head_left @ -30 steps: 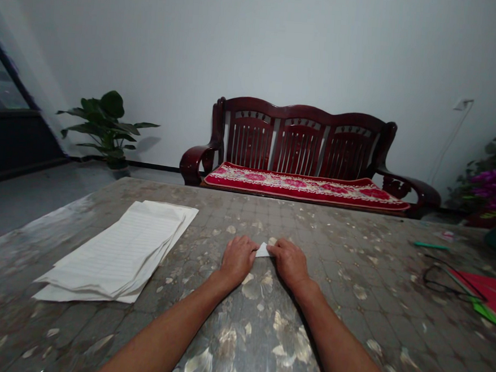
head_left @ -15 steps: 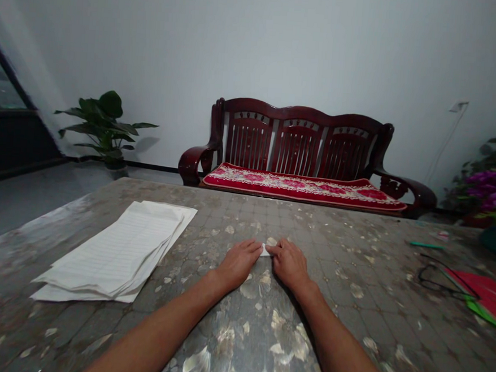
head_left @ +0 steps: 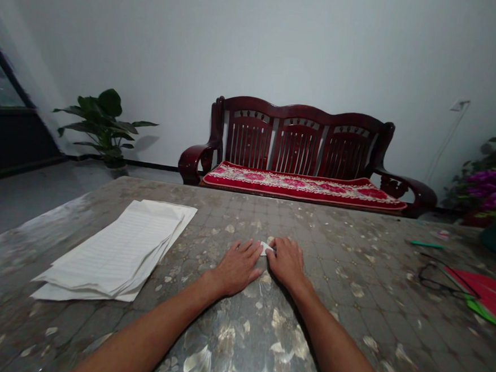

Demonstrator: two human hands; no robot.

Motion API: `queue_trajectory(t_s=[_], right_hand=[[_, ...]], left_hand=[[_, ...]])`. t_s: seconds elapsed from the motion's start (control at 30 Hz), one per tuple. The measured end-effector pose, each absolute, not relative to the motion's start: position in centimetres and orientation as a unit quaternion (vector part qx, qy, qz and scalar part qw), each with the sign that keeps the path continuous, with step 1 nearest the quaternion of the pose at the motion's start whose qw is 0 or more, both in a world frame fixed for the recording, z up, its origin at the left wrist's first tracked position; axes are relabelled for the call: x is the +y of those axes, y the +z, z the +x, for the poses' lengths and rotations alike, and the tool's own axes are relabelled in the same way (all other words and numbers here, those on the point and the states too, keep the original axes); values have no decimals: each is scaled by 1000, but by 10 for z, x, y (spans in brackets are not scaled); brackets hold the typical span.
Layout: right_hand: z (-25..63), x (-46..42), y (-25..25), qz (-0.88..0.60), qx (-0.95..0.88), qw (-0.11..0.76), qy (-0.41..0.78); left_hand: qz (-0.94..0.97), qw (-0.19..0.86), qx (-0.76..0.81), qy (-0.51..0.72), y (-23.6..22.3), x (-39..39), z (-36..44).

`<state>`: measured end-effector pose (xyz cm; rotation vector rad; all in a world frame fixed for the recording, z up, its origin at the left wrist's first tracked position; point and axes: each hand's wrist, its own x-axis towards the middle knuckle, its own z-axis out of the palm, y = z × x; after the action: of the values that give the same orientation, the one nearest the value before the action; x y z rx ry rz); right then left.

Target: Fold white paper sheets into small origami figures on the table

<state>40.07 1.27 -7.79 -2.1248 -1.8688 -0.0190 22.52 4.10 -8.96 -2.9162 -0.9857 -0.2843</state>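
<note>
A small folded piece of white paper lies on the patterned table, mostly covered by both hands. My left hand rests flat on the table with its fingers stretched out and slightly spread, the fingertips at the paper's left edge. My right hand is curled, its fingers pressed down on the paper's right side. Only a small white corner shows between the two hands.
A stack of lined white sheets lies at the left of the table. Black glasses, red and green paper and a green pen lie at the right. A wooden bench with a red cushion stands beyond, with plants at both sides.
My left hand has gone from curled to flat, with fingers stretched over the paper. More of the paper is now covered. My right hand has barely moved.
</note>
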Motion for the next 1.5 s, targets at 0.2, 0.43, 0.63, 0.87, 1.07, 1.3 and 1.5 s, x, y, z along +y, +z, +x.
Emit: queue_trajectory(t_s=[0.2, 0.43, 0.63, 0.87, 1.07, 1.3, 1.5], right_hand=[[413, 14, -76, -764, -632, 125, -16], [415, 13, -77, -756, -641, 124, -30], [412, 14, -78, -756, -643, 114, -31], [412, 14, -74, -759, -642, 103, -34], [411, 13, -74, -757, -644, 110, -32], [412, 13, -76, -757, -642, 114, -42], [412, 13, -74, -760, -640, 109, -27]], left_hand=[[-943, 19, -320, -95, -91, 42, 224], [-941, 39, -320, -98, -96, 41, 220], [-960, 21, -261, -97, -96, 44, 228], [-949, -13, -303, -85, -93, 53, 238], [-936, -9, -342, -84, -86, 59, 237], [-931, -14, -358, -69, -90, 55, 234], [-938, -7, -343, -60, -90, 47, 215]])
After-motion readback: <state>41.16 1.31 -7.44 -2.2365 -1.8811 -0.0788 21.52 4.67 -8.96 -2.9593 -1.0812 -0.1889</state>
